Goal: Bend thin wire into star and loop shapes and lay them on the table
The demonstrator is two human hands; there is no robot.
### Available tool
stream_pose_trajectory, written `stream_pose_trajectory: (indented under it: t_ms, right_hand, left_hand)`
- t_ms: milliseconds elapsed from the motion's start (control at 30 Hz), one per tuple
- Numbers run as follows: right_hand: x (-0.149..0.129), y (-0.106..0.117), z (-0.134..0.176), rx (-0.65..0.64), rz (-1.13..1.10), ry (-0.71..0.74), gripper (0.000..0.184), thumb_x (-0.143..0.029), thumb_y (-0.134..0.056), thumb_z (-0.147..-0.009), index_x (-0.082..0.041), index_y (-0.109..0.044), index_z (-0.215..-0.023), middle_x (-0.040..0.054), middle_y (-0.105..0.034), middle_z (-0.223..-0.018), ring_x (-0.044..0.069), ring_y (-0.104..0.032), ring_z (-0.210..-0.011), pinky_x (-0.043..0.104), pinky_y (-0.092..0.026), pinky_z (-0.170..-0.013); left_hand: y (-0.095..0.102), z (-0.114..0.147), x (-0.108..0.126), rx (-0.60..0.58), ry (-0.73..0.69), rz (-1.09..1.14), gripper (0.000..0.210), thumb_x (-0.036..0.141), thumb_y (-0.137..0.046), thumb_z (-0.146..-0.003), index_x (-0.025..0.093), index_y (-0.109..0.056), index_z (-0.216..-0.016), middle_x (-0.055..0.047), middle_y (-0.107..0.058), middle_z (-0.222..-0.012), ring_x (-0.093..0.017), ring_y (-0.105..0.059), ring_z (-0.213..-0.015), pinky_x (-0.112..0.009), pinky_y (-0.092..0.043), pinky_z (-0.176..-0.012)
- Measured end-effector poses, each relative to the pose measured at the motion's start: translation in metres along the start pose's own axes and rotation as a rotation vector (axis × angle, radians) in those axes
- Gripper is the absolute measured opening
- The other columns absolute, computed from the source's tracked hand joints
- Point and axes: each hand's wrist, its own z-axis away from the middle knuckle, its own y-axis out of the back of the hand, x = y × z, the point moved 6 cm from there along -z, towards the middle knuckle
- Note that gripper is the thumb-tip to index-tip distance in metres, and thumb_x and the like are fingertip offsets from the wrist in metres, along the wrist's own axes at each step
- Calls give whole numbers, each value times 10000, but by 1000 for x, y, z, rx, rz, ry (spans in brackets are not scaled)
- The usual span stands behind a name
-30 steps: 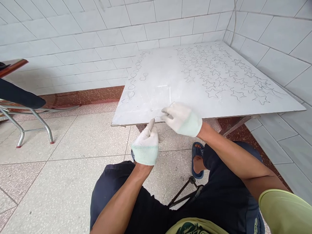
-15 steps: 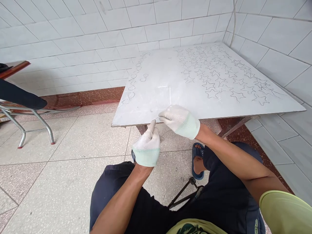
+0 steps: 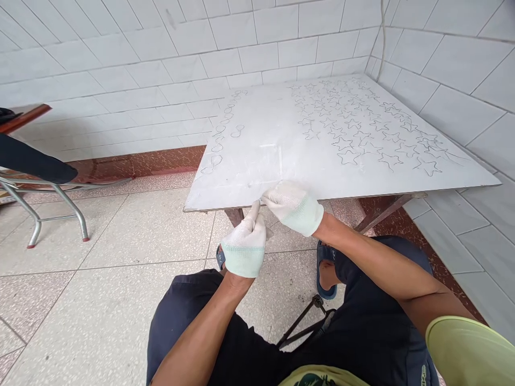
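Observation:
Both hands wear white knit gloves with pale green cuffs and meet at the near edge of a white tabletop. My left hand is closed, its thumb and index finger pinching a thin wire at the fingertips. My right hand pinches the same wire just beside them, above the table edge. Most of the wire is hidden by the gloves; a faint curve of it shows below the right hand. Star-shaped wire pieces cover the right half of the tabletop. Figure-eight wire loops lie in a row along its left side.
White tiled walls border the table at the back and right. A metal-legged stool stands on the left, with a dark-clothed leg over it. A reddish-brown table corner juts in behind. Between my feet is a dark metal frame.
My right hand has moved slightly left and down, bringing its fingertips against the left ones. The short gap of wire between the hands has closed. The view has shifted a little.

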Motion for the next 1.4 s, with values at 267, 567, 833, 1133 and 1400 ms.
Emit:
stream_pose_trajectory:
  t_ms: [267,567,833,1133,1400]
  right_hand:
    - [2,-1,5,-12,25,-30,344,-161,-457,-1105,-170,-767,-956,80,-737,-883,236,-609,-861,365,-388,-828]
    - [3,7,4,50,-1,55,364,-149,-445,-1110,-167,-763,-932,66,-716,-840,219,-577,-797,359,-365,-788]
    - [5,8,1,-4,-3,79,329,-175,-468,-1120,-158,-770,-989,64,-718,-862,213,-560,-795,356,-346,-781]
    - [2,12,2,-16,75,98,387,-149,-409,-1124,-166,-769,-981,58,-665,-807,223,-540,-792,367,-320,-774]
    - [13,0,-2,-66,-8,69,342,-168,-433,-1124,-152,-749,-992,70,-691,-864,218,-546,-806,366,-343,-799]
  left_hand:
    - [-9,-2,-5,-36,-76,62,542,279,-561,-1007,215,-716,-1522,37,-723,-602,-132,-691,-563,-225,-557,-599]
    - [-7,-2,-2,-63,-66,118,568,303,-563,-994,190,-707,-1532,31,-713,-615,-122,-620,-503,-233,-550,-569]
    - [-3,-2,11,-107,14,72,580,287,-542,-990,233,-705,-1543,41,-763,-643,-124,-655,-513,-221,-536,-551]
    - [-5,-1,6,-88,-2,136,568,294,-562,-964,215,-740,-1497,52,-726,-617,-107,-604,-465,-211,-516,-510]
    - [-11,2,4,-144,48,238,526,407,-596,-1040,204,-732,-1506,10,-750,-652,-157,-678,-595,-252,-567,-594]
